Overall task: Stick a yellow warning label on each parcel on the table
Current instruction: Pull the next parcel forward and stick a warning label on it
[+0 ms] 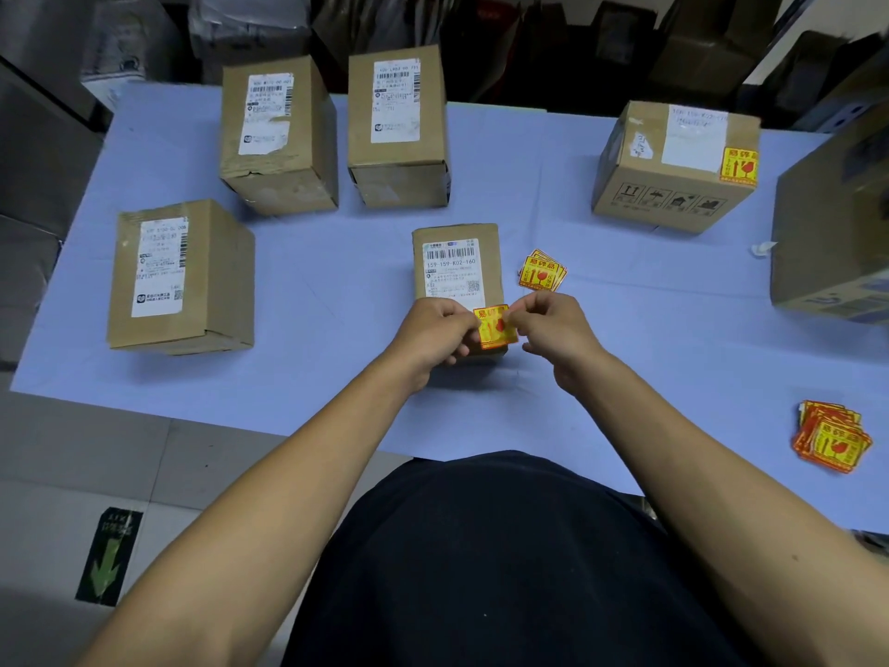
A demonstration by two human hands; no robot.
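Parcel depot: labelled cartons (279, 137), stacked bags behind (250, 21).

Even, soft overhead light brightens the pale blue-covered bench (625, 300) at the frame's centre with only faint shadows beside the boxes, while the upper background sinks dim and the wide-angle edges bend and blur, especially far right.

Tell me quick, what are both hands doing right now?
Left hand: pinching the left edge of the yellow warning label.
Right hand: pinching the same label's right edge, above the small parcel.
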